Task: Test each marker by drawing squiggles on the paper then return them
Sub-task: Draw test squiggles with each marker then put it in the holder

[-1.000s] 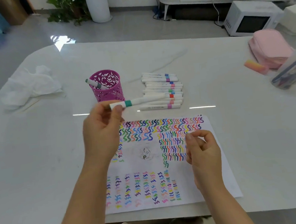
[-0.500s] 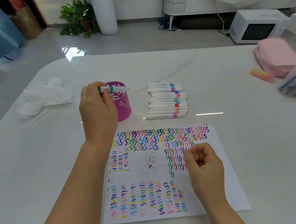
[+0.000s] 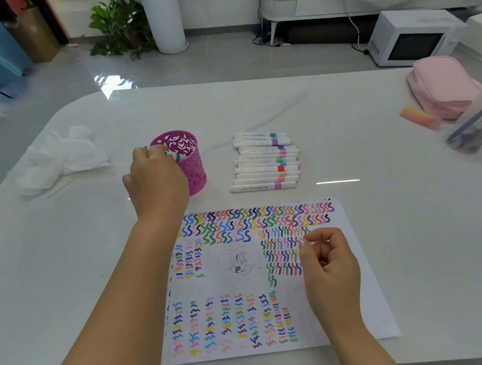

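My left hand [image 3: 154, 181] is at the rim of the pink perforated cup [image 3: 193, 169], fingers closed on a white marker with a green band [image 3: 175, 157] whose tip points into the cup. My right hand [image 3: 328, 265] hovers over the right part of the paper [image 3: 362, 288], fingers loosely curled with nothing in them. The sheet is covered with rows of coloured squiggles and has a small pencil sketch in the middle. A row of several white markers [image 3: 265, 160] lies right of the cup.
A crumpled white tissue [image 3: 61, 158] lies at the left of the white table [image 3: 377, 139]. A pink pouch [image 3: 442, 86], an orange-pink eraser [image 3: 417, 118] and a clear case of pens [image 3: 478, 121] sit at the right edge. A microwave [image 3: 414, 37] stands on the floor beyond.
My left hand carried the green-banded marker from above the paper up to the pink cup and lowered it to the rim. My right hand stayed over the paper.
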